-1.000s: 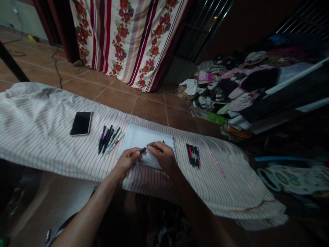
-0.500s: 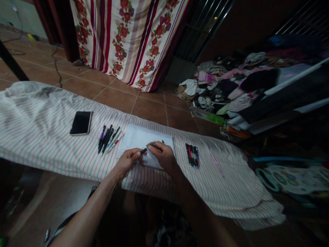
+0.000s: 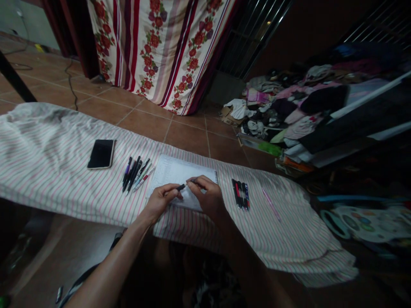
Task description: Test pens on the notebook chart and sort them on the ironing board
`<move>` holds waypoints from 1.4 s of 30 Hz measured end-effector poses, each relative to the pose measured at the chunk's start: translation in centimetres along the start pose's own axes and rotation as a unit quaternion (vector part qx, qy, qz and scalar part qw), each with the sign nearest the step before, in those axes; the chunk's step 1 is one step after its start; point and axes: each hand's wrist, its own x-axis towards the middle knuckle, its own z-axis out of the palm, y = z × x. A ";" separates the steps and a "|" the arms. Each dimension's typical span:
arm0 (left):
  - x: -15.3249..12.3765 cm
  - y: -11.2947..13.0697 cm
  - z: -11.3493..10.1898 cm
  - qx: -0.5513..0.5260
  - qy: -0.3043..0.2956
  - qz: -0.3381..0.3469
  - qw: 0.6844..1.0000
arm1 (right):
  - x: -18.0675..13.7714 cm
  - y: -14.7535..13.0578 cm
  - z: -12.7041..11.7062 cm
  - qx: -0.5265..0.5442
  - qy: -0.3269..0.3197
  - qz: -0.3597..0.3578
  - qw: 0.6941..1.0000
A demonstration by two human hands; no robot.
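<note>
Over an open spiral notebook with faint writing, my two hands meet around dark pen parts. My left hand pinches a short black pen piece between thumb and fingers. Close by, my right hand is closed on another dark pen piece, mostly covered by the fingers. A small pale bit shows between the two pieces; whether they are joined I cannot tell. Left of the notebook lies a loose bunch of pens. To its right several pens lie side by side, and beyond them a pink pen.
A striped cloth covers the long, low surface. On it a dark-screened tablet or phone lies at the left. Behind are a tiled floor and a floral curtain. Clothes are heaped at the right.
My right hand has shifted slightly right and turned a little, with its pen piece. A dark tip that stuck out above it no longer shows. My left hand stays nearly in place.
</note>
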 end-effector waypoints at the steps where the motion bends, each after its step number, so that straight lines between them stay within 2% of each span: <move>1: 0.0 0.0 0.1 -0.008 0.008 -0.005 1.000 | 0.1 0.0 -0.1 -0.011 -0.008 -0.014 1.000; 6: 0.0 -0.1 0.2 -0.053 0.054 -0.041 0.996 | 0.0 0.5 0.3 0.004 -0.026 -0.033 0.999; 12: -0.1 -0.1 0.5 -0.034 0.093 -0.034 0.994 | -1.1 0.9 1.9 0.010 0.041 0.053 0.998; 17: -0.2 -0.8 0.7 0.005 0.120 -0.015 0.993 | -1.7 0.5 3.1 0.015 0.076 0.093 0.993; 23: -0.2 -0.7 1.1 -0.026 0.051 -0.011 0.998 | -1.0 0.9 2.7 0.144 0.034 0.189 0.971; 26: 0.0 -0.6 1.4 -0.032 0.060 0.003 0.998 | -0.8 1.2 2.5 0.203 0.014 0.216 0.955; 30: 0.3 -0.7 1.4 -0.037 0.076 0.000 0.996 | -1.1 1.6 2.4 0.224 -0.010 0.230 0.947; 34: 0.3 -0.8 1.2 -0.027 0.094 -0.009 0.995 | -1.1 4.1 1.2 0.171 0.019 0.267 0.948; 36: 0.2 -0.8 1.1 -0.026 0.106 -0.010 0.994 | -0.9 6.2 0.2 0.120 0.073 0.291 0.946; 38: 0.2 -0.8 1.0 -0.028 0.109 -0.007 0.994 | -0.5 8.5 -1.0 0.017 0.125 0.295 0.947; 40: 0.2 -0.8 1.1 -0.029 0.109 -0.002 0.994 | 0.0 10.3 -1.9 -0.114 0.104 0.307 0.939; 42: 0.3 -0.8 1.1 -0.026 0.112 0.003 0.993 | 0.6 11.4 -2.2 -0.190 0.061 0.316 0.927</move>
